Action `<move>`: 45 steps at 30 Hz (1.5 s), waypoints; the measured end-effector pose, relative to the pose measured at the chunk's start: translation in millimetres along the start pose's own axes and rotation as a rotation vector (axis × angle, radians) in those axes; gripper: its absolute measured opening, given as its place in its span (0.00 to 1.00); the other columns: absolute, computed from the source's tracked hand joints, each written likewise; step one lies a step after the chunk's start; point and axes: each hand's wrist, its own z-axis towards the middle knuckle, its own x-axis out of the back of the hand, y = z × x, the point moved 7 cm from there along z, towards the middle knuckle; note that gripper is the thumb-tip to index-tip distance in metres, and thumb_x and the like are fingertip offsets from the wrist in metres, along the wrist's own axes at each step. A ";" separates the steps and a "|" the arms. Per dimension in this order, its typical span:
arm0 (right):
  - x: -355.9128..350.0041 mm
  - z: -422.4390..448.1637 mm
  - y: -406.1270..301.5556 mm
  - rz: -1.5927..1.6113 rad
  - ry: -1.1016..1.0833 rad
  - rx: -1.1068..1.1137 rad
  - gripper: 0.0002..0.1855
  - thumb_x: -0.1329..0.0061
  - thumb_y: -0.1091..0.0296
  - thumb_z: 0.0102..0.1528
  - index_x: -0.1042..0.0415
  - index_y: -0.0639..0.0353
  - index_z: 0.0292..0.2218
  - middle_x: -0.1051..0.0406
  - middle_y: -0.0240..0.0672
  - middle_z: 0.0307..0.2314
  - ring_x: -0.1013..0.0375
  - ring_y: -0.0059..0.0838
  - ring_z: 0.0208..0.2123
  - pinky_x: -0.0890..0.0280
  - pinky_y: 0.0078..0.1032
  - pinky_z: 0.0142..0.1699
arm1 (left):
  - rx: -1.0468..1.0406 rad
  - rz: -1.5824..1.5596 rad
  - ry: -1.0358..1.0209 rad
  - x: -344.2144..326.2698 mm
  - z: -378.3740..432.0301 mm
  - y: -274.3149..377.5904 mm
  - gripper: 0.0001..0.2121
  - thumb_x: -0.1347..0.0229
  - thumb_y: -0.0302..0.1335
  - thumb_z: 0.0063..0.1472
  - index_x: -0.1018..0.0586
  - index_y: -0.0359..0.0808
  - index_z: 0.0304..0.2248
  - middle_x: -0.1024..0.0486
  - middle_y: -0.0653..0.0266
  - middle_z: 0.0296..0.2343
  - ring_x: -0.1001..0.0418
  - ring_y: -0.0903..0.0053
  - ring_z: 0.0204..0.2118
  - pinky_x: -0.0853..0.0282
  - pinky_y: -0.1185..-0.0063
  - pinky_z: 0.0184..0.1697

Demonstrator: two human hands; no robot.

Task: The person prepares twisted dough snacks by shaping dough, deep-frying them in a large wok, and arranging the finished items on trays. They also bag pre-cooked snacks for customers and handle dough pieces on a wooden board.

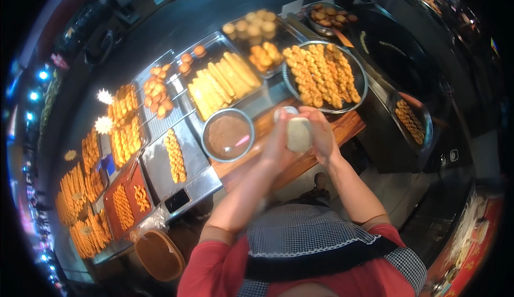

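Observation:
Between my two hands sits a pale, smooth oval lump (300,135) that looks like dough. My left hand (277,146), blurred, presses on its left side. Fingers of my right hand (324,136) wrap its right side and top. Both hands are above a wooden board (257,144). Just behind my fingers is a small white round thing (286,113), partly hidden, perhaps a dish. To the left stands a clear glass bowl (252,130) holding brown paste or powder. A wire-rimmed round basket (366,82) piled with fried dough twists (321,74) lies beyond my hands.
Steel trays (192,122) with fried sticks (225,82), balls and twists run leftward. At right are a large dark wok (391,52) with pale strips in it and a strainer (427,130) holding one twist. A brown bin (160,255) stands below the counter's left edge.

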 end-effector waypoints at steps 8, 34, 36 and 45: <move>129.3 14.3 -93.7 -0.401 0.028 0.433 0.31 0.65 0.61 0.60 0.59 0.62 0.59 0.60 0.43 0.59 0.58 0.36 0.61 0.60 0.29 0.62 | -0.183 0.561 -0.155 -82.3 99.1 -118.2 0.42 0.78 0.60 0.59 0.48 0.29 0.57 0.45 0.57 0.55 0.48 0.69 0.59 0.53 0.71 0.60; 556.8 264.0 -253.1 -0.960 0.650 0.347 0.15 0.58 0.59 0.58 0.30 0.51 0.45 0.32 0.33 0.45 0.35 0.27 0.49 0.42 0.24 0.53 | -0.031 1.026 0.180 75.7 182.8 -220.0 0.24 0.59 0.45 0.64 0.30 0.30 0.45 0.27 0.60 0.39 0.29 0.76 0.41 0.35 0.80 0.44; 475.8 227.2 -260.5 -0.784 0.583 0.566 0.15 0.61 0.63 0.60 0.31 0.61 0.44 0.31 0.34 0.43 0.35 0.24 0.47 0.42 0.21 0.52 | 0.118 0.787 0.287 66.6 174.0 -207.7 0.25 0.59 0.46 0.64 0.30 0.30 0.46 0.27 0.60 0.39 0.29 0.76 0.41 0.34 0.80 0.44; 121.0 55.7 26.1 -1.022 -0.776 0.448 0.24 0.47 0.60 0.49 0.37 0.62 0.45 0.33 0.45 0.41 0.35 0.40 0.47 0.47 0.40 0.55 | 0.068 0.261 0.579 143.3 95.0 -166.5 0.25 0.61 0.47 0.64 0.29 0.30 0.43 0.26 0.56 0.36 0.28 0.72 0.42 0.33 0.76 0.46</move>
